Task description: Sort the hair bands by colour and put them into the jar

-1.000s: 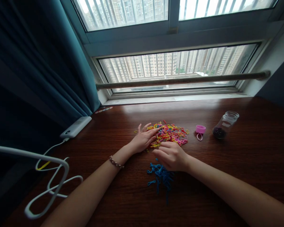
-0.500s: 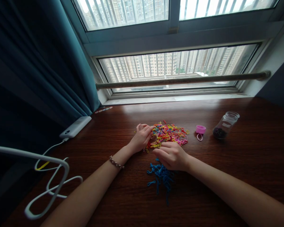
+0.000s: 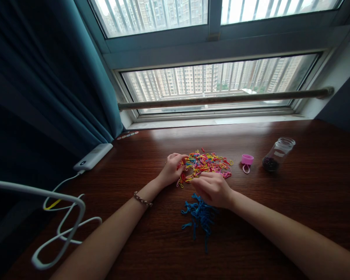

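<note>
A heap of small multicoloured rubber bands [image 3: 210, 162], mostly red, yellow and pink, lies loose on the dark wooden table. My left hand [image 3: 172, 169] rests at the heap's left edge, its index finger reaching over the bands and its thumb apart. Just in front of the heap is my right hand [image 3: 212, 189], fingers drawn together and pointing left; whatever the fingertips hold, if anything, is hidden. Below it lies a separate pile of blue rubber bands [image 3: 201, 214], partly covered by the hand.
Right of the heap stand a small pink cup-like piece [image 3: 247, 159] with a loop and a clear glass jar [image 3: 279, 153] with dark contents. A white power bank [image 3: 93, 157] with a white cable [image 3: 61, 194] lies at left, beside the blue curtain [image 3: 105, 97].
My right hand has risen slightly away from the blue pile, showing more of it. My left hand has drawn back a little to the left, its thumb and index finger now farther apart.
</note>
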A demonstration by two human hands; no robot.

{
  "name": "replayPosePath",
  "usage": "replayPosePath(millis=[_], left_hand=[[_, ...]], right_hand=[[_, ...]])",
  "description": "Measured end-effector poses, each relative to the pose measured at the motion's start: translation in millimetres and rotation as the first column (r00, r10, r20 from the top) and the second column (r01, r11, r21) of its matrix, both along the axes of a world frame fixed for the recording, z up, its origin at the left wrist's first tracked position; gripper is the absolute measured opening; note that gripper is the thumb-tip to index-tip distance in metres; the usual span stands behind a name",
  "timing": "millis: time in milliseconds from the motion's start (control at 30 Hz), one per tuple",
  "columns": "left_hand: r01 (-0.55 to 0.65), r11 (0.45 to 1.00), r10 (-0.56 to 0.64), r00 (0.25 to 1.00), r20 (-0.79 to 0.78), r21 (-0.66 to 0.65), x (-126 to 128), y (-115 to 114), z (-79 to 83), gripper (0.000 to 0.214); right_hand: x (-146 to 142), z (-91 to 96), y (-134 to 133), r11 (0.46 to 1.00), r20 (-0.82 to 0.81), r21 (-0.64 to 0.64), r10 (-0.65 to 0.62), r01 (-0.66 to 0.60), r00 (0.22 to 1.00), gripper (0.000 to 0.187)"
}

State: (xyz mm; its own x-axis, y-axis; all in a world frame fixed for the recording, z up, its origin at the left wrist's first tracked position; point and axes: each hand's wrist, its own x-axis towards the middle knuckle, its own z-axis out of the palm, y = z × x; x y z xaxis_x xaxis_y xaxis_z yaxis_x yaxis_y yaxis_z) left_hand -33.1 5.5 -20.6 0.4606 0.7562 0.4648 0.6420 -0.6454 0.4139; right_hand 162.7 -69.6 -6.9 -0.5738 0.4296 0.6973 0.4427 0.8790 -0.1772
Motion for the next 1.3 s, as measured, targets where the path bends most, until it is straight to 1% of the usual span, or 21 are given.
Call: replayPosePath(millis=[67,100,167,233,333,367,433,500,567,633,700,733,800,867,933,1067,1133,1200,1233,1267,1300], left_hand=[[0.017,1.0,-0.016,0.998,0.059,-0.01,-1,1,0.5,0.029],[0.023,1.0,-0.022,0.996,0.092,-0.018,-2,2,0.6,0.027],[0.03,0.999,-0.023,0.987,0.158,-0.04,-3,3,0.6,0.022],[0.02,0.998,-0.006,0.975,0.221,-0.061,-4,4,0.7,0.019],[-0.006,0.997,0.03,0.955,0.296,-0.083,-3,4,2.7,0.017],[-0.012,0.996,0.041,0.948,0.316,-0.092,-2,3,4.1,0.017],[-0.011,0.993,0.053,0.937,0.346,-0.121,1,-1,8.4,0.016],[0.034,0.983,0.036,0.931,0.363,-0.183,7,-6,14.0,0.017],[0.135,0.95,-0.024,0.93,0.366,-0.281,13,-15,20.6,0.018],[0.265,0.885,-0.119,0.924,0.365,-0.382,21,-24,27.6,0.018],[0.397,0.803,-0.242,0.899,0.366,-0.445,28,-34,34.3,0.017],[0.456,0.759,-0.307,0.88,0.362,-0.466,31,-39,37.1,0.016],[0.533,0.687,-0.407,0.845,0.347,-0.493,37,-47,41.2,0.017],[0.559,0.649,-0.477,0.828,0.296,-0.516,41,-53,42.5,0.018],[0.551,0.656,-0.532,0.822,0.203,-0.516,44,-58,41.7,0.018],[0.543,0.715,-0.598,0.801,0.018,-0.44,45,-63,39.9,0.016],[0.553,0.717,-0.61,0.793,0.003,-0.424,45,-63,40.8,0.017],[0.552,0.714,-0.599,0.8,0.032,-0.43,43,-59,42.2,0.019],[0.54,0.724,-0.577,0.815,0.051,-0.43,41,-56,42.5,0.021],[0.515,0.747,-0.541,0.838,0.066,-0.419,39,-51,42.1,0.022],[0.478,0.784,-0.489,0.869,0.08,-0.397,35,-46,41.0,0.022]], right_hand=[[3,2.5,6,0.987,-0.167,-0.142,-0.104,0.081,0.98,0.016],[6,4.0,10,0.965,-0.245,-0.228,-0.188,0.132,0.951,0.016],[15,6.0,23,0.886,-0.342,-0.404,-0.379,0.229,0.86,0.019],[27,4.8,38,0.791,-0.354,-0.545,-0.517,0.278,0.779,0.022],[43,-3.1,58,0.689,-0.338,-0.664,-0.623,0.29,0.705,0.019],[47,-6.7,63,0.666,-0.325,-0.683,-0.646,0.301,0.69,0.018],[52,-13.3,68,0.639,-0.294,-0.696,-0.669,0.327,0.682,0.016],[53,-17.9,69,0.635,-0.252,-0.681,-0.67,0.364,0.698,0.016],[52,-20.0,68,0.634,-0.191,-0.65,-0.67,0.419,0.717,0.015],[51,-20.2,66,0.628,-0.127,-0.611,-0.68,0.483,0.722,0.016],[50,-19.6,65,0.633,-0.098,-0.577,-0.681,0.516,0.726,0.016],[50,-19.3,65,0.648,-0.103,-0.559,-0.674,0.518,0.732,0.017],[49,-19.6,65,0.701,-0.133,-0.515,-0.634,0.493,0.762,0.018],[48,-21.4,65,0.758,-0.142,-0.473,-0.568,0.449,0.811,0.022],[47,-24.2,65,0.787,-0.105,-0.445,-0.521,0.428,0.847,0.025],[46,-28.2,64,0.796,-0.023,-0.392,-0.508,0.46,0.861,0.022],[46,-28.4,65,0.807,-0.015,-0.373,-0.499,0.458,0.867,0.021],[47,-27.7,65,0.813,-0.025,-0.371,-0.492,0.449,0.87,0.02],[47,-27.2,65,0.813,-0.037,-0.375,-0.492,0.445,0.87,0.019],[47,-26.6,65,0.814,-0.051,-0.38,-0.493,0.44,0.868,0.019],[47,-26.1,65,0.813,-0.066,-0.386,-0.496,0.436,0.866,0.018]])
